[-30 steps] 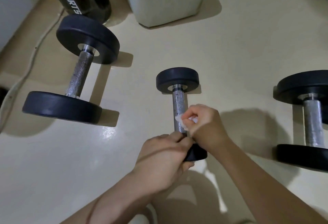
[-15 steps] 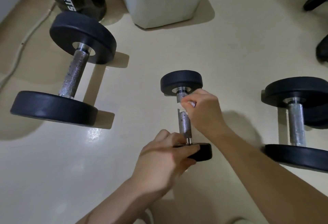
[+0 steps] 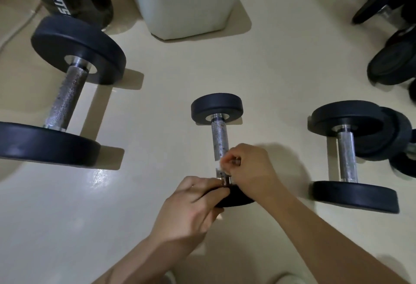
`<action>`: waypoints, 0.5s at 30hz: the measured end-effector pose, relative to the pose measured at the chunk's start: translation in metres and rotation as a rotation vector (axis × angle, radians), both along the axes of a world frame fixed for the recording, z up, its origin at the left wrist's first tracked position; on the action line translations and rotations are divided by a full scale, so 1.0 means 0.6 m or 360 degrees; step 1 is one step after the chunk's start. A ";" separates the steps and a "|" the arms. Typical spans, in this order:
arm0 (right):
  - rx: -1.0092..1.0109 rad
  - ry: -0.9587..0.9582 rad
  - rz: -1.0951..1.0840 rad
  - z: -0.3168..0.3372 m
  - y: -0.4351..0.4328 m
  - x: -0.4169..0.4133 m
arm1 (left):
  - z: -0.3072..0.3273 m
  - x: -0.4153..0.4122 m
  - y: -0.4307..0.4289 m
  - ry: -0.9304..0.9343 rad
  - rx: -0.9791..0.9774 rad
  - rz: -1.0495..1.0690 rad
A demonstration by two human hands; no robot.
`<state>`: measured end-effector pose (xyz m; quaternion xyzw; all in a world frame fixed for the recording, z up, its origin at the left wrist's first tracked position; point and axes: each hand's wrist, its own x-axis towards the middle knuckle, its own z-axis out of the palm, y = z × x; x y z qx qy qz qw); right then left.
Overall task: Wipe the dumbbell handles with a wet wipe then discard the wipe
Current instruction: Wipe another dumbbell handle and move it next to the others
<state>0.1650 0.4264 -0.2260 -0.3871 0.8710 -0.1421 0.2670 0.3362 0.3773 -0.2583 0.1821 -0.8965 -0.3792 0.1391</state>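
Head view showed a small dumbbell (image 3: 219, 142) with black round rubber ends and a knurled steel handle lying on the cream floor (image 3: 270, 70), its bar pointing away from the person. The left hand (image 3: 191, 207) gripped the near black end (image 3: 238, 198), fingers (image 3: 209, 190) curled over its rim, most likely to stop the dumbbell rolling under the rubbing. The right hand (image 3: 249, 169) pinched a crumpled white wet wipe (image 3: 220, 164) against the lower part of the handle, close to that held end. Its fingers (image 3: 231, 157) were closed round wipe and bar together, so only scraps of white showed between them. The upper stretch of the handle lay bare beyond the fingers. A larger black-ended dumbbell (image 3: 65, 97) lay well apart to the left and a mid-sized black-ended dumbbell (image 3: 347, 155) to the right, neither touched by a hand, which suggested more wiping to come. A white square container (image 3: 186, 2) stood beyond, possibly the bin for the used wipe, though its opening was out of sight.
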 end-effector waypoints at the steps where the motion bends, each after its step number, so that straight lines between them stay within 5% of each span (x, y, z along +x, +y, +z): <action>1: -0.0047 0.0082 -0.0021 -0.001 -0.014 -0.008 | -0.004 -0.001 0.003 0.0036 0.0011 0.0014; 4: -0.0396 0.0231 -0.0227 -0.008 -0.054 -0.038 | -0.011 -0.003 0.011 0.0080 0.0005 0.0020; 9: 0.0016 0.0034 -0.0135 0.000 0.018 -0.009 | -0.011 -0.012 0.011 0.0026 0.0154 0.0011; 12: -0.0275 0.0251 -0.0203 -0.010 -0.030 -0.050 | -0.002 -0.021 0.016 -0.0030 0.0098 -0.0101; 15: -0.0301 0.0139 -0.0340 -0.014 -0.032 -0.064 | 0.000 -0.020 0.014 -0.0064 0.0186 -0.0094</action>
